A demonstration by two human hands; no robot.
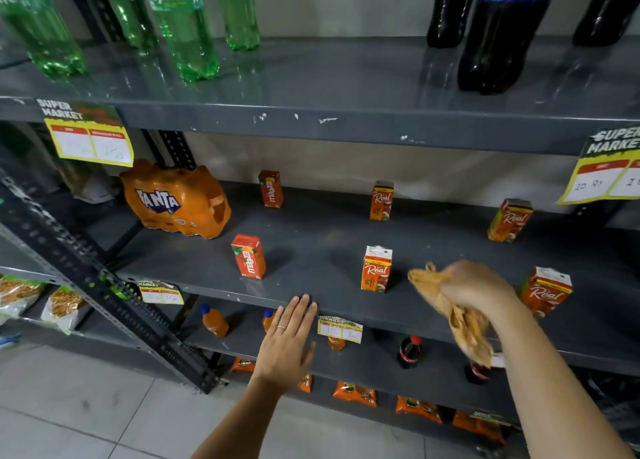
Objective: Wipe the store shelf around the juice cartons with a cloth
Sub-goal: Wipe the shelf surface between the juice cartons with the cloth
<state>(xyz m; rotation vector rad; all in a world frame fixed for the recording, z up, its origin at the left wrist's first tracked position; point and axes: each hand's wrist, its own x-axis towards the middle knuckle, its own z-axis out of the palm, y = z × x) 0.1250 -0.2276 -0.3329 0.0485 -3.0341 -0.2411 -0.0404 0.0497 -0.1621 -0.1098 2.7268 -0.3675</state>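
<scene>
A dark grey shelf (311,243) holds several small juice cartons: two red Maaza cartons (248,256) (270,189) and several orange Real cartons (376,268) (381,200) (510,220) (546,292). My right hand (478,289) grips a crumpled yellow-orange cloth (453,316) over the shelf's front, between two Real cartons. The cloth hangs down past the shelf edge. My left hand (287,344) is flat and open, fingertips touching the shelf's front lip, holding nothing.
A shrink-wrapped Fanta pack (176,200) sits at the shelf's left. Green Sprite bottles (183,25) and dark cola bottles (498,32) stand on the shelf above. Small bottles (214,321) and snack packets (355,393) fill lower shelves. Price tags (89,134) hang from the edges.
</scene>
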